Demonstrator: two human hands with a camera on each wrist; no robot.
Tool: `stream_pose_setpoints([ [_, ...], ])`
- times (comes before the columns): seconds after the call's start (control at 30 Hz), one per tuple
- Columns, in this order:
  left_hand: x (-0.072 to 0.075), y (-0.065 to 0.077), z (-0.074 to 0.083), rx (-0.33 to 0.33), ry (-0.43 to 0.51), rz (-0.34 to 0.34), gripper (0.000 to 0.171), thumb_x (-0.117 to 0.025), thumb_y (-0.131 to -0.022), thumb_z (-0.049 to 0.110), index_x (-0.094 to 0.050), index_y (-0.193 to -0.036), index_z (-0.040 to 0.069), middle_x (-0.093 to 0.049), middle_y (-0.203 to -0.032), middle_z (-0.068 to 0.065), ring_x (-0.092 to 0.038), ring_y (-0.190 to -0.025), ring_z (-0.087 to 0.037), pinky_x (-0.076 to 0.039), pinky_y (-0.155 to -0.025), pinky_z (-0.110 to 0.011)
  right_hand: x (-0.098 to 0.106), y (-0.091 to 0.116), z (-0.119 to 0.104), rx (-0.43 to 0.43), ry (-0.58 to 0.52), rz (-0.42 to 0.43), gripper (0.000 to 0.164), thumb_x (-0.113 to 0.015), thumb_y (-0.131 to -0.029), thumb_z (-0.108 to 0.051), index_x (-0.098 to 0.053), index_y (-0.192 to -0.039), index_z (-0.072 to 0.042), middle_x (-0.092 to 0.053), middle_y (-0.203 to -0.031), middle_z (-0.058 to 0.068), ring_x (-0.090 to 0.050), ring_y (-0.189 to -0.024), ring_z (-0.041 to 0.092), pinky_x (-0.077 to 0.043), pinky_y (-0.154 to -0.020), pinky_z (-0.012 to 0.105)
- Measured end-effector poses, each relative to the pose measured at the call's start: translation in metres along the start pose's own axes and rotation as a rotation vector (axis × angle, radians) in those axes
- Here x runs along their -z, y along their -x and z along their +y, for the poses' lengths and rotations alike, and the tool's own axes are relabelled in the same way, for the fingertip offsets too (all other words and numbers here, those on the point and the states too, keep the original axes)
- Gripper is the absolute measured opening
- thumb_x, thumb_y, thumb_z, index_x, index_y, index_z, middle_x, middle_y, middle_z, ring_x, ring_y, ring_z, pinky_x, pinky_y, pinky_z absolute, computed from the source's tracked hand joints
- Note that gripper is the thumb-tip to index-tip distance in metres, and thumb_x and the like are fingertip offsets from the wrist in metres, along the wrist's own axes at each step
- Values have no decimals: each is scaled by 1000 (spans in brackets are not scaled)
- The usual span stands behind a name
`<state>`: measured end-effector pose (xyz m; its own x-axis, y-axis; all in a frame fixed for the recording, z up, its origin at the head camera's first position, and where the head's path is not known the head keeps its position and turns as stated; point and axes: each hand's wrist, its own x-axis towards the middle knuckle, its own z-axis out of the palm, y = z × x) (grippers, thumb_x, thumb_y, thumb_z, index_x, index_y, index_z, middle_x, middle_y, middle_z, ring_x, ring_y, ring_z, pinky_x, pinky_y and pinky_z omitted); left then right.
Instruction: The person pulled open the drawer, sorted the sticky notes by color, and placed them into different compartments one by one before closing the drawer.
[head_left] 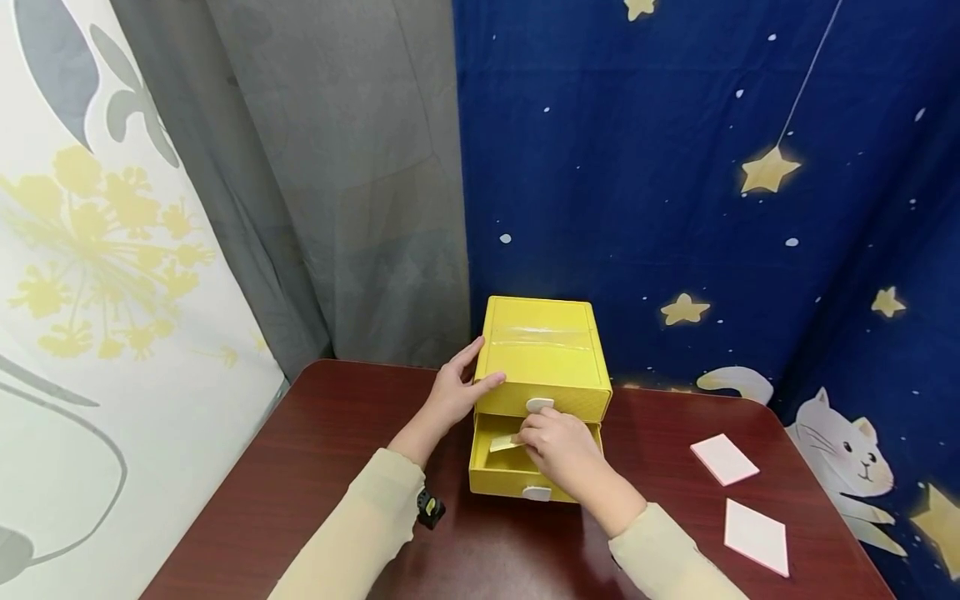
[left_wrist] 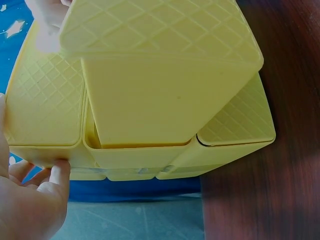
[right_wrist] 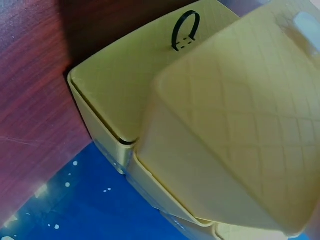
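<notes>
A yellow drawer cabinet (head_left: pixel 543 343) stands on the table, its middle drawer (head_left: pixel 495 481) pulled out and its top drawer pushed in. My left hand (head_left: pixel 453 390) rests against the cabinet's left side, thumb over the top's edge; in the left wrist view this hand (left_wrist: pixel 35 205) has its fingers at the cabinet's casing. Over the pulled-out drawer, my right hand (head_left: pixel 558 446) pinches a small pale-yellow paper slip (head_left: pixel 505 443) that sticks out to the left of its fingers. The right wrist view shows the drawer's front (right_wrist: pixel 240 105) but not the hand's grip.
Two pads of pale pink notes (head_left: pixel 724 459) lie on the dark red table (head_left: pixel 645 467) to the right. A black loop pull (right_wrist: pixel 186 31) is on the lowest drawer. Behind the table hang a grey curtain (head_left: pixel 367 208) and a blue star-patterned curtain (head_left: pixel 600 167).
</notes>
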<state>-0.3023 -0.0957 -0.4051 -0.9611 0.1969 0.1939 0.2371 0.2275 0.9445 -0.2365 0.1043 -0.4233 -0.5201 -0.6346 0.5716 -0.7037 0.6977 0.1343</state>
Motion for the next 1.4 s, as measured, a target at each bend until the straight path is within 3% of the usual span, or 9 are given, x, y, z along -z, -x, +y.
stream_pose_setpoints([
  [0.43, 0, -1, -3, -6, 5, -2, 77, -71, -85, 32, -31, -149, 18, -30, -154, -1, -36, -138, -23, -41, -103, -38, 2, -3, -5, -32, 28, -139, 9, -77, -77, -19, -77, -84, -25, -68, -82, -13, -59, -78, 10, -52, -63, 23],
  [0.63, -1, -1, -2, 5, 4, 4, 78, -72, -83, 34, -32, -149, 19, -30, -154, 1, -36, -137, -21, -42, -103, -36, 3, -5, -6, -33, 38, -180, 14, -77, -75, -17, -77, -84, -28, -67, -82, -13, -61, -81, 9, -52, -64, 24],
  [0.87, 6, 14, 35, 10, 9, -49, 76, -69, -87, 22, -27, -149, 6, -25, -155, -12, -34, -138, -29, -39, -105, -40, 6, -8, -7, -27, 13, -240, 24, -76, -71, -8, -78, -85, -28, -67, -83, -12, -63, -84, 8, -54, -65, 25],
  [1.4, 6, 14, 34, 10, 15, -52, 76, -69, -88, 22, -28, -149, 6, -26, -155, -11, -34, -138, -28, -39, -105, -40, 4, -8, -3, -142, -130, -301, 19, -76, -74, -12, -77, -90, -23, -70, -92, -11, -66, -87, 8, -55, -70, 29],
])
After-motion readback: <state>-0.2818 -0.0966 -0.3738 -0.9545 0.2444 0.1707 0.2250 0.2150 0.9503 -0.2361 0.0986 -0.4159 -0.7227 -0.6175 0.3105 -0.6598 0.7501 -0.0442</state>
